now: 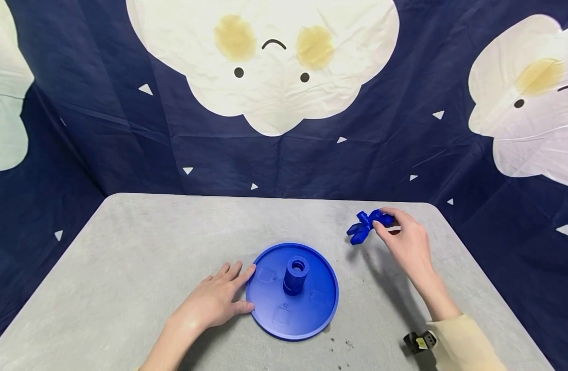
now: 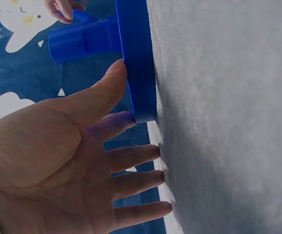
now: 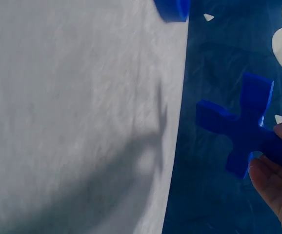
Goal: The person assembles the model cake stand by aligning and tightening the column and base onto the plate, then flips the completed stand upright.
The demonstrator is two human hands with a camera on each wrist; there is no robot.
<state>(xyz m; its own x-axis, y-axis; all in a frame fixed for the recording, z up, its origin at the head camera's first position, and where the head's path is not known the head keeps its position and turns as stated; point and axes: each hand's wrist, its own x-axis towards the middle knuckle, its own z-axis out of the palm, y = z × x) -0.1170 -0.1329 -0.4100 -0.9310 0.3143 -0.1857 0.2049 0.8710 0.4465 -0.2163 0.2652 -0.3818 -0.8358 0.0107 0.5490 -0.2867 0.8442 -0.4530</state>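
A round blue base plate [image 1: 311,314] with a raised rim and a hollow upright post [image 1: 294,278] at its middle lies on the grey table. My left hand [image 1: 214,299] touches the plate's left edge, thumb and index finger against the rim; in the left wrist view the other fingers [image 2: 136,187] are straight, their tips by the table. To the right and farther back, my right hand [image 1: 409,242] pinches one arm of a blue cross-shaped piece [image 1: 368,222] above the table. The right wrist view shows the cross piece [image 3: 246,131] with its other arms spread out.
A small black device with a yellow-green label [image 1: 420,341] is by the right sleeve. Dark specks [image 1: 348,342] dot the grey tabletop [image 1: 172,232] near the plate. A dark blue cloth [image 1: 284,159] with cloud prints hangs behind the table and at both sides.
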